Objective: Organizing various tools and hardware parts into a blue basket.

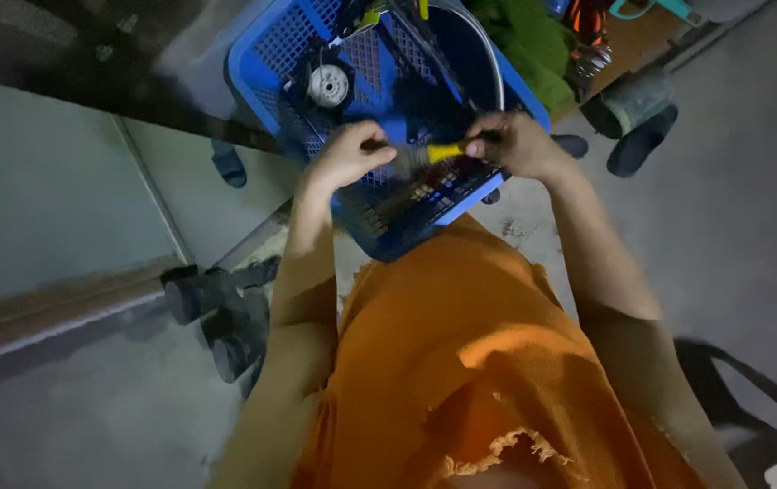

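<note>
A yellow-handled tool (443,152) lay roughly level across the near end of a blue plastic crate (262,72), its dark working end blurred at the left. The crate, with perforated lattice walls, stood tilted against the person's orange-clad lap, holding a round white spool (328,85) near its far left corner among dim, tangled items.

Both hands over blue perforated plastic crate (266,68). Left hand (348,154) grips one end of yellow-handled tool (443,152), right hand (515,143) closed on other end; tool tip blurred. Round white spool (328,85) in crate nr left hand. Orange frayed-edge cloth (479,362) below. Dark slipper (640,140) on grey concrete floor (733,217), right of crate.
</note>
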